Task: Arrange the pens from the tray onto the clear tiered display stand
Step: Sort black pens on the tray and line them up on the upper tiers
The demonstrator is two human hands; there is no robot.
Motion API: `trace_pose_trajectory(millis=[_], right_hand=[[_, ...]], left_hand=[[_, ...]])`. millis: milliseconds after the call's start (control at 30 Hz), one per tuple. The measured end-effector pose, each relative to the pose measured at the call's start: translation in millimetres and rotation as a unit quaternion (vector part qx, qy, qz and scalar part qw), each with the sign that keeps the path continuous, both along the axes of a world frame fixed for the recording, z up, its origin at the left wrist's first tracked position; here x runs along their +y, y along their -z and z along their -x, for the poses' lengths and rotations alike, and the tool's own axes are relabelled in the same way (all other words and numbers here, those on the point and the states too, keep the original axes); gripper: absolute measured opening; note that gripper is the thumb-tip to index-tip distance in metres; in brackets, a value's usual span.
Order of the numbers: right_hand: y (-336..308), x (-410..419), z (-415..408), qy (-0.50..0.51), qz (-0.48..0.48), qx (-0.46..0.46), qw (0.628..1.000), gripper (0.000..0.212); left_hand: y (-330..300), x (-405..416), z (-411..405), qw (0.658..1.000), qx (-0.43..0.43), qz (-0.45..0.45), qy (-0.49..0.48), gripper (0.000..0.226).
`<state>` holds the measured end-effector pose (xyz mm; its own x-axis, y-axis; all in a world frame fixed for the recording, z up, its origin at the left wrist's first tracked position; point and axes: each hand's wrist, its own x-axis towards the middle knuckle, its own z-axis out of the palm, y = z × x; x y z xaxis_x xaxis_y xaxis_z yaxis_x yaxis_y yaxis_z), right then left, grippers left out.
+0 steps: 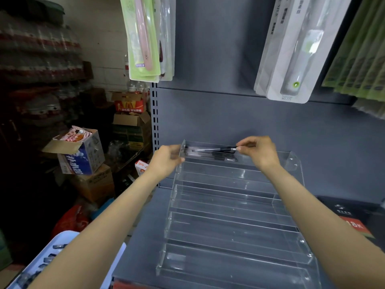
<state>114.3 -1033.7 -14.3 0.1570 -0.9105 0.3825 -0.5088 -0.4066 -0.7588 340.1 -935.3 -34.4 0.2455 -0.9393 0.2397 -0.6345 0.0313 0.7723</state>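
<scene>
Seen from the head camera, a clear acrylic tiered display stand [233, 207] fills the lower centre of the frame, standing on a grey metal shelf [143, 247]. At centre frame, both bare hands reach to its top tier. The right hand [259, 152] pinches the end of a black-gripped ballpoint pen [214, 149] lying level over that tier, where a few more black-gripped pens [212, 157] rest. The left hand [167, 159] grips the stand's upper left side wall with curled fingers. At lower left, a pale blue plastic tray [62, 236] holds further pens [44, 260], partly hidden by the left forearm. Packaged toothbrushes [143, 38] hang at the top of the frame.
</scene>
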Motion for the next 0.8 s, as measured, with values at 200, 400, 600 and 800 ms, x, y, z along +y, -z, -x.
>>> trace_pose_trajectory(millis=[200,400,600,800], right_hand=[[-4,-6,-13,0.003,0.019,0.111,0.994,0.01],[-5,-10,-25,0.004,-0.01,0.154,0.988,0.005],[-11,-2,-27,-0.02,-0.007,0.16,0.987,0.012],[-4,51,-50,-0.119,0.041,0.071,0.989,0.008]], left_hand=[[6,-4,-4,1.0,0.017,0.009,-0.009,0.046],[8,-5,-2,0.999,0.005,0.036,-0.031,0.043],[5,3,8,0.99,-0.011,0.098,-0.096,0.034],[0,36,12,0.984,-0.061,0.135,-0.095,0.021]])
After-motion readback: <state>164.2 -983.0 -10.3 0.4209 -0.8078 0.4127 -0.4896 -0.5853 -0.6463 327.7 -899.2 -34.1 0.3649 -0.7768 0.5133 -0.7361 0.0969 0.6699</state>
